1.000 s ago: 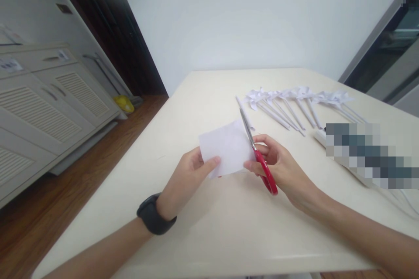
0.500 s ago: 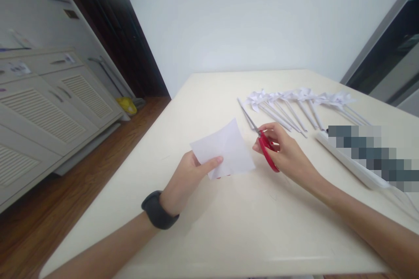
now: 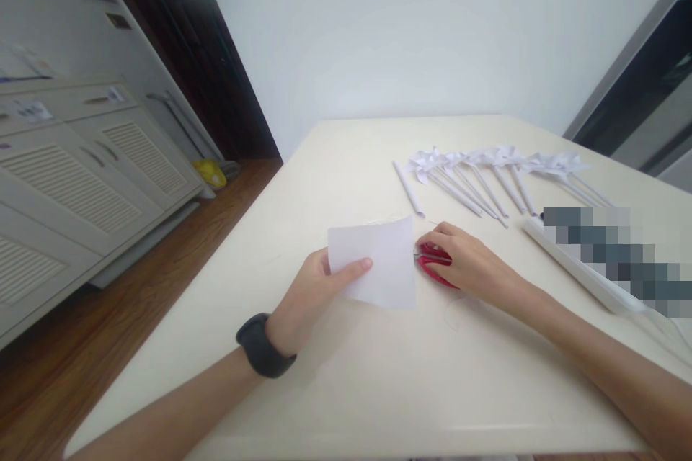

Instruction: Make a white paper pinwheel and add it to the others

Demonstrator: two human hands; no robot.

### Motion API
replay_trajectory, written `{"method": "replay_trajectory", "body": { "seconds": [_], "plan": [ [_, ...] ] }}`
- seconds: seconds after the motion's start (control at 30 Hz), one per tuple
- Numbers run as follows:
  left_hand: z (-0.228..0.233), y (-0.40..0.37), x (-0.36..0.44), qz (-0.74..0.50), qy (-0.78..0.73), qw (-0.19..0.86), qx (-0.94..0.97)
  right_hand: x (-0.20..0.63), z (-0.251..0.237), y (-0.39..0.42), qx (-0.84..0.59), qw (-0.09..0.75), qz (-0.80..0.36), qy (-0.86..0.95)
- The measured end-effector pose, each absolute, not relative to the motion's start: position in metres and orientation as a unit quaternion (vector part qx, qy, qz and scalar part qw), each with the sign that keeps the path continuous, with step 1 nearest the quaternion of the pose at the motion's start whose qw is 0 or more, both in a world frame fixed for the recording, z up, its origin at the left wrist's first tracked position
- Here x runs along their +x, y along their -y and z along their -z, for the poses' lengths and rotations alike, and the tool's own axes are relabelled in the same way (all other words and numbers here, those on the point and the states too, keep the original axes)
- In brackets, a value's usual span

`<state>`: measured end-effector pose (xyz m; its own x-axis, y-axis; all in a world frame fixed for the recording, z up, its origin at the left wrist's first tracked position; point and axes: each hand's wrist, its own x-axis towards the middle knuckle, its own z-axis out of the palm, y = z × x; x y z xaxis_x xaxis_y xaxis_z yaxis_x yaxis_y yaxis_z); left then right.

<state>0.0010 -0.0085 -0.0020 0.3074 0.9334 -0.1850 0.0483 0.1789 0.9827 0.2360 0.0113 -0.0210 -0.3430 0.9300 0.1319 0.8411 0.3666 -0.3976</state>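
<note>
I observe my left hand (image 3: 308, 289) pinching white paper (image 3: 386, 259), most fingers concealed behind; my right hand (image 3: 470, 259) holds red-handled scissors (image 3: 432, 273), blades obscured by the sheet.

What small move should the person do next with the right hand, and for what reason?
Perhaps the right hand should set the red scissors down on the table: only the left hand holds the white paper, whose right edge seems unsupported, and the blades seem hidden behind the paper, so cutting now may be hard to guide.
</note>
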Motion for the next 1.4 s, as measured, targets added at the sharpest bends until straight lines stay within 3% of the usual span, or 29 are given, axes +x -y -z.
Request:
{"method": "replay_trajectory", "body": {
  "seconds": [0.2,0.33,0.47,0.53,1.07,1.4],
  "plan": [
    [0.002,0.010,0.002,-0.349,-0.467,0.616,0.530,0.240,0.019,-0.011,-0.529,0.180,-0.188,0.808],
    [0.005,0.010,0.003,-0.360,-0.473,0.593,0.543,0.229,0.006,-0.004,-0.530,0.276,-0.206,0.775],
    [0.007,0.008,0.004,-0.365,-0.465,0.563,0.577,0.212,-0.005,0.010,-0.448,0.356,-0.390,0.722],
    [0.006,0.008,0.004,-0.360,-0.463,0.556,0.589,0.206,-0.006,0.015,-0.442,0.358,-0.413,0.711],
    [0.001,0.014,0.011,-0.289,-0.452,0.534,0.654,0.191,0.005,0.025,-0.533,0.351,-0.444,0.629],
    [0.012,0.019,0.013,-0.314,-0.417,0.593,0.614,0.197,0.003,0.023,-0.548,0.342,-0.366,0.670]
  ]
}}
